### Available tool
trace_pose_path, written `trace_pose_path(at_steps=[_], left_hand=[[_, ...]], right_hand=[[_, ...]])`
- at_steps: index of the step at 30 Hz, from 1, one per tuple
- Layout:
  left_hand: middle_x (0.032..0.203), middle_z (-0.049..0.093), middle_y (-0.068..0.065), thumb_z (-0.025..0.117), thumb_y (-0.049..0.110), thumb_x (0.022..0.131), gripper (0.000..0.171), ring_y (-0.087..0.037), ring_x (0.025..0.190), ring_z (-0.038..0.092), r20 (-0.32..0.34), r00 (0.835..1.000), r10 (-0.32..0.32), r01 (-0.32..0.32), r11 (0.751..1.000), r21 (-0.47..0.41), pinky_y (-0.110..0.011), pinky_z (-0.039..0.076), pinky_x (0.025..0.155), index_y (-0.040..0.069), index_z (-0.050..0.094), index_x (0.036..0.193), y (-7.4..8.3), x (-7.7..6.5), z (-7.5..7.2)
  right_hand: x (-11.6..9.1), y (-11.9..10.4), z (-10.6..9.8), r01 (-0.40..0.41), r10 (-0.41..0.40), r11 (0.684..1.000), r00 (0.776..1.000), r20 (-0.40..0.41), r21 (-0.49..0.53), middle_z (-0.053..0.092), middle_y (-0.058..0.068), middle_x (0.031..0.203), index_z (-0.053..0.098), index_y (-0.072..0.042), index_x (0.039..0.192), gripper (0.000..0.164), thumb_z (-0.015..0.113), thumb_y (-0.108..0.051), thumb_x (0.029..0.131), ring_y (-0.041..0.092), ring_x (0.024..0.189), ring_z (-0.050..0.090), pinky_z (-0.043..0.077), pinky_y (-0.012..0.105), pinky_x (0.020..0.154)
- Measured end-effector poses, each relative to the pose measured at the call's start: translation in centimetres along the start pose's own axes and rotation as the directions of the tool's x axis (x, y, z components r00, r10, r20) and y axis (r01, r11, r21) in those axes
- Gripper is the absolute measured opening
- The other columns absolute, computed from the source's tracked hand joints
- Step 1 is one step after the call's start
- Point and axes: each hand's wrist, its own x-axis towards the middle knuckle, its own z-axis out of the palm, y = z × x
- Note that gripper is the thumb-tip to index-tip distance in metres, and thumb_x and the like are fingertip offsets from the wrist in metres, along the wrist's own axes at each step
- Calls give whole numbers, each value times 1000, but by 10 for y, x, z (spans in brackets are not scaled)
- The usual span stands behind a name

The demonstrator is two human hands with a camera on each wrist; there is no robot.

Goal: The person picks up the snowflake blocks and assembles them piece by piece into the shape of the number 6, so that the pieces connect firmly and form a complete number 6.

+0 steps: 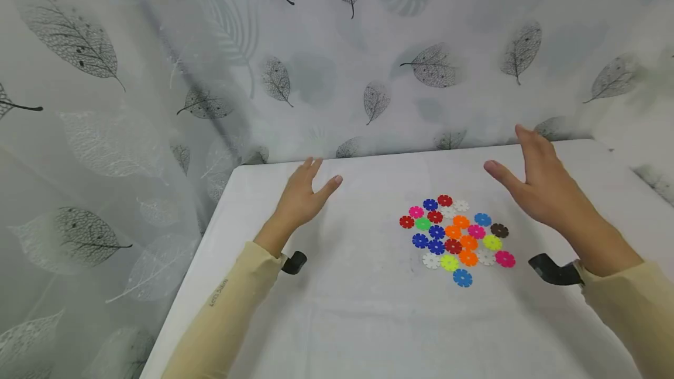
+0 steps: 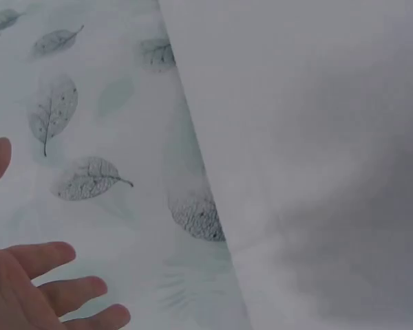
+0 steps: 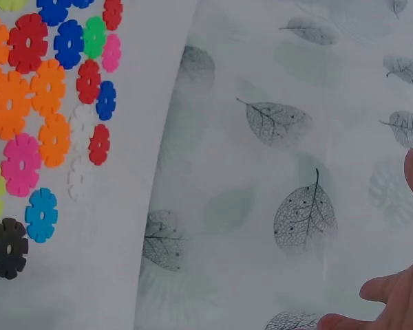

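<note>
Flat notched plastic discs in several colours lie loosely grouped on the white table, right of centre in the head view. Among them are an orange disc [image 1: 468,258], a dark brown disc [image 1: 499,230] and, closest to the person, a light blue disc [image 1: 463,278]. My left hand [image 1: 301,196] hovers over the table's left part, fingers extended and thumb apart, holding nothing. Above the right side, beyond the discs' right edge, my right hand [image 1: 544,183] is raised with thumb and fingers spread, also empty. In the right wrist view its fingers show at the lower right, away from the discs.
The table [image 1: 337,332] wears a white cloth. Behind it and to the left hangs a leaf-patterned curtain [image 1: 326,75], meeting the table's far edge. A black wrist mount [image 1: 555,271] sticks out from the right sleeve, and a similar mount [image 1: 294,262] from the left.
</note>
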Motion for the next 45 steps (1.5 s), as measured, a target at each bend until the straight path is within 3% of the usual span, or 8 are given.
trace_pose_path(at_steps=[5, 8, 12, 17, 21, 26, 36, 45], left_hand=[[162, 34, -5, 54, 62, 98, 78, -25, 150, 27, -25, 998, -59, 53, 980, -194, -46, 25, 119, 16, 36, 158, 12, 5, 20], [157, 42, -7, 59, 57, 97, 72, -27, 145, 36, -38, 996, -86, 74, 964, -255, -48, 33, 115, 16, 43, 155, 18, 8, 30], [149, 53, -7, 63, 52, 97, 66, -28, 139, 45, 2, 995, -95, 92, 953, -288, -49, 41, 109, 14, 51, 150, 26, 12, 44], [144, 58, -4, 64, 46, 98, 61, -27, 135, 50, 73, 995, -73, 89, 964, -250, -46, 45, 106, 11, 55, 147, 35, 16, 63], [139, 62, -4, 66, 39, 99, 55, -26, 132, 52, 110, 992, -67, 92, 969, -231, -44, 48, 102, 9, 58, 144, 42, 19, 79], [129, 66, -2, 69, 33, 98, 46, -24, 123, 57, 149, 985, -93, 120, 975, -185, -37, 52, 95, 10, 65, 137, 50, 20, 96], [109, 68, 1, 74, 29, 94, 37, -17, 96, 60, 216, 967, -138, 174, 972, -159, -27, 54, 73, 13, 72, 127, 66, 22, 115], [100, 71, 4, 75, 27, 92, 27, -14, 96, 62, 218, 965, -143, 147, 989, -5, -30, 51, 85, 17, 78, 118, 75, 26, 131]], right_hand=[[-7, 6, 2, -43, 44, 996, 999, -13, 80, 9, 36, 159, 1, -5, 162, 88, 48, -51, 103, 59, 137, 26, 28, 79, 98], [-9, 9, 5, -69, 70, 992, 998, -5, 104, 15, 38, 155, 5, -4, 162, 86, 46, -52, 104, 58, 128, 35, 35, 78, 93], [-13, 15, 7, -90, 88, 988, 996, 19, 126, 22, 38, 152, 11, -1, 161, 83, 45, -52, 105, 57, 127, 36, 37, 77, 92], [-17, 26, 9, -143, 132, 984, 986, 104, 103, 30, 38, 147, 23, 3, 158, 80, 41, -55, 105, 57, 124, 37, 43, 74, 88], [-19, 36, 13, -200, 181, 978, 959, 219, 66, 40, 38, 141, 37, 4, 152, 80, 42, -60, 103, 56, 121, 42, 50, 67, 83], [-21, 51, 21, -191, 168, 980, 934, 316, 45, 60, 32, 123, 53, 5, 139, 71, 54, -54, 101, 46, 106, 58, 58, 51, 73], [-24, 62, 35, -217, 176, 975, 895, 411, 55, 68, 18, 105, 67, 3, 122, 46, 72, -33, 94, 29, 86, 62, 58, 37, 66], [-29, 62, 43, -209, 169, 977, 872, 458, 37, 69, 12, 100, 74, -1, 114, 40, 80, -30, 87, 29, 88, 59, 56, 36, 65]])
